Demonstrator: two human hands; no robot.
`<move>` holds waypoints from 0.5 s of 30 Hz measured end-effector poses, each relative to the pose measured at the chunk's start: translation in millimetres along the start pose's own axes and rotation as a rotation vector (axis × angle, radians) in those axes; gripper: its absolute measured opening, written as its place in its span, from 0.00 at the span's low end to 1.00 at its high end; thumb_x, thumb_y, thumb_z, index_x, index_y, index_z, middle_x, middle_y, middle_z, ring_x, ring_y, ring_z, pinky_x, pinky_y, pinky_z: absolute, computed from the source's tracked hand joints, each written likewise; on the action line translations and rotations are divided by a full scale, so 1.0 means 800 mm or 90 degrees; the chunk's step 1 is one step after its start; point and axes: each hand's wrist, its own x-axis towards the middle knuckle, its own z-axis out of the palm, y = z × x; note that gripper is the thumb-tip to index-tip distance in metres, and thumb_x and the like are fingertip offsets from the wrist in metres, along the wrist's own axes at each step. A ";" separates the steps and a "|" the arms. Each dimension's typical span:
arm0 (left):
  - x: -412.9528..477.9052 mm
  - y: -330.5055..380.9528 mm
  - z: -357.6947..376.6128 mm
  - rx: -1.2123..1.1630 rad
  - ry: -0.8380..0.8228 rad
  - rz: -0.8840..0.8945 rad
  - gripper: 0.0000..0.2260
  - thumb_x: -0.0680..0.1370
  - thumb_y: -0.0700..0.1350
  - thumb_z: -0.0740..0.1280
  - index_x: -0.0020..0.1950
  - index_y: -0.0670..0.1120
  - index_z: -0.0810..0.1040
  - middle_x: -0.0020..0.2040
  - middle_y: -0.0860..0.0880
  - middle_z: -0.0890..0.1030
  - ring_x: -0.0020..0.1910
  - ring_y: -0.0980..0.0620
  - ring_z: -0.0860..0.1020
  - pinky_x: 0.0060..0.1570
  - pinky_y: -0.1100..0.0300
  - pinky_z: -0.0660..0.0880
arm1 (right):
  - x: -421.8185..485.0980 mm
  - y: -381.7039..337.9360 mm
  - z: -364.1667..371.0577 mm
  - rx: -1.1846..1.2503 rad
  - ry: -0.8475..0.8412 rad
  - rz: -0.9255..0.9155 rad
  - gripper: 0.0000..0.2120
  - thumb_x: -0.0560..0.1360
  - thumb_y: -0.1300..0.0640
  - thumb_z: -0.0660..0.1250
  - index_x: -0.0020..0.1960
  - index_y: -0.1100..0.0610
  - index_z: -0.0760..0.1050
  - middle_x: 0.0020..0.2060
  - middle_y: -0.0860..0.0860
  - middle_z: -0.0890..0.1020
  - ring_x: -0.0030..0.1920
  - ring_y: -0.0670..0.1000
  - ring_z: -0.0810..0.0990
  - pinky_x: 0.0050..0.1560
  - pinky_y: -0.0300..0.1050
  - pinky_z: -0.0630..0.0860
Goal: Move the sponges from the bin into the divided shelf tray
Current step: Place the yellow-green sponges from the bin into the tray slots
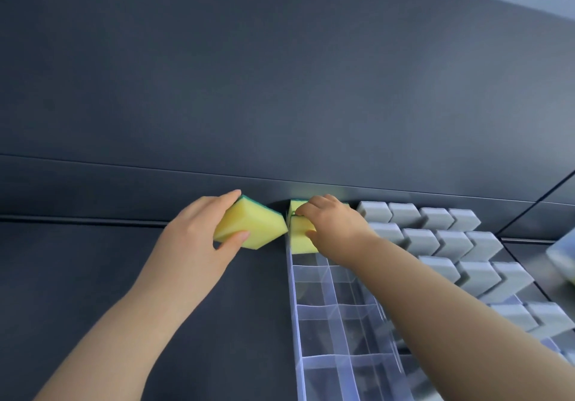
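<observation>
The tray (293, 307) gapes, bottom centre. The right hand (337, 226) pinches a seated sponge (299, 242); the left hand (193, 245) should slot its gripped sponge (249, 224) squarely.

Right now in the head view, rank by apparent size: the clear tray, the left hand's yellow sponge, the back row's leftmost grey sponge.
1. Clear tray
2. Yellow sponge in the left hand
3. Grey sponge; it sits farther from the camera, so their true sizes may be alike.

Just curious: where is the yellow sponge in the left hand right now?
In the head view, left of centre: the left hand grips the yellow sponge just outside the clear tray's far left corner, beside the tray sponge the right hand holds.
</observation>
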 end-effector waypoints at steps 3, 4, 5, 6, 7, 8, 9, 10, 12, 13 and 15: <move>-0.002 0.001 -0.002 0.004 0.005 -0.003 0.24 0.70 0.42 0.75 0.65 0.46 0.75 0.52 0.55 0.76 0.49 0.58 0.70 0.47 0.61 0.68 | -0.003 0.004 0.010 -0.056 0.025 -0.059 0.20 0.72 0.64 0.63 0.64 0.55 0.69 0.56 0.51 0.74 0.59 0.55 0.69 0.54 0.45 0.67; -0.003 0.001 -0.002 0.003 0.005 -0.002 0.24 0.70 0.43 0.75 0.65 0.46 0.75 0.52 0.56 0.75 0.50 0.58 0.70 0.47 0.61 0.68 | -0.003 0.004 0.013 -0.086 0.033 -0.084 0.20 0.69 0.64 0.67 0.61 0.56 0.71 0.53 0.52 0.76 0.56 0.56 0.72 0.51 0.45 0.69; -0.004 0.002 -0.002 0.002 0.002 0.000 0.24 0.70 0.43 0.74 0.65 0.46 0.75 0.52 0.56 0.75 0.50 0.58 0.70 0.47 0.61 0.68 | -0.004 0.004 0.015 -0.109 0.040 -0.098 0.20 0.64 0.63 0.71 0.55 0.57 0.74 0.48 0.52 0.78 0.51 0.56 0.75 0.46 0.45 0.71; -0.005 0.002 -0.001 0.001 -0.001 0.004 0.24 0.70 0.43 0.74 0.65 0.47 0.75 0.52 0.55 0.76 0.50 0.58 0.70 0.47 0.61 0.68 | -0.004 0.005 0.016 -0.125 0.043 -0.093 0.20 0.59 0.63 0.75 0.51 0.57 0.75 0.44 0.52 0.79 0.46 0.55 0.77 0.42 0.44 0.72; -0.007 0.003 0.000 0.000 -0.003 0.008 0.24 0.70 0.43 0.75 0.65 0.47 0.75 0.52 0.54 0.77 0.50 0.58 0.70 0.46 0.60 0.68 | -0.003 0.006 0.019 -0.141 0.034 -0.095 0.20 0.59 0.63 0.75 0.50 0.57 0.74 0.44 0.52 0.78 0.45 0.55 0.76 0.40 0.44 0.72; -0.008 0.003 0.001 -0.001 -0.006 0.010 0.24 0.69 0.43 0.75 0.64 0.47 0.75 0.53 0.54 0.77 0.49 0.57 0.71 0.46 0.61 0.68 | -0.003 0.005 0.021 -0.146 0.005 -0.096 0.19 0.63 0.63 0.73 0.52 0.57 0.72 0.47 0.53 0.77 0.47 0.55 0.75 0.41 0.44 0.70; -0.009 0.003 0.002 -0.001 -0.008 0.010 0.24 0.69 0.43 0.75 0.64 0.47 0.75 0.53 0.53 0.78 0.49 0.57 0.71 0.46 0.61 0.68 | -0.004 0.005 0.023 -0.153 -0.006 -0.102 0.18 0.68 0.64 0.70 0.55 0.58 0.70 0.50 0.54 0.75 0.50 0.56 0.73 0.41 0.45 0.68; -0.009 0.004 0.003 -0.001 -0.010 0.010 0.24 0.69 0.43 0.75 0.64 0.47 0.75 0.53 0.53 0.78 0.49 0.57 0.71 0.46 0.61 0.68 | -0.005 0.005 0.025 -0.152 -0.018 -0.097 0.16 0.70 0.65 0.67 0.57 0.58 0.68 0.53 0.54 0.73 0.52 0.56 0.72 0.41 0.45 0.65; -0.010 0.005 0.005 0.001 -0.014 0.011 0.24 0.70 0.43 0.75 0.64 0.47 0.76 0.53 0.54 0.77 0.48 0.58 0.71 0.46 0.61 0.68 | -0.007 0.006 0.027 -0.148 -0.008 -0.084 0.15 0.72 0.65 0.65 0.58 0.59 0.66 0.54 0.55 0.71 0.53 0.57 0.70 0.39 0.46 0.63; -0.010 0.006 0.006 0.000 -0.016 0.012 0.24 0.70 0.43 0.75 0.64 0.47 0.75 0.53 0.54 0.77 0.48 0.58 0.71 0.46 0.61 0.67 | -0.007 0.006 0.028 -0.145 -0.012 -0.076 0.15 0.73 0.64 0.65 0.58 0.59 0.66 0.55 0.55 0.70 0.54 0.57 0.70 0.39 0.46 0.64; -0.009 0.008 0.010 -0.001 -0.020 0.015 0.23 0.70 0.43 0.74 0.65 0.47 0.75 0.53 0.54 0.77 0.49 0.58 0.70 0.46 0.61 0.67 | -0.009 0.005 0.023 -0.113 -0.043 -0.060 0.14 0.76 0.59 0.64 0.60 0.59 0.66 0.57 0.55 0.70 0.57 0.56 0.69 0.42 0.47 0.67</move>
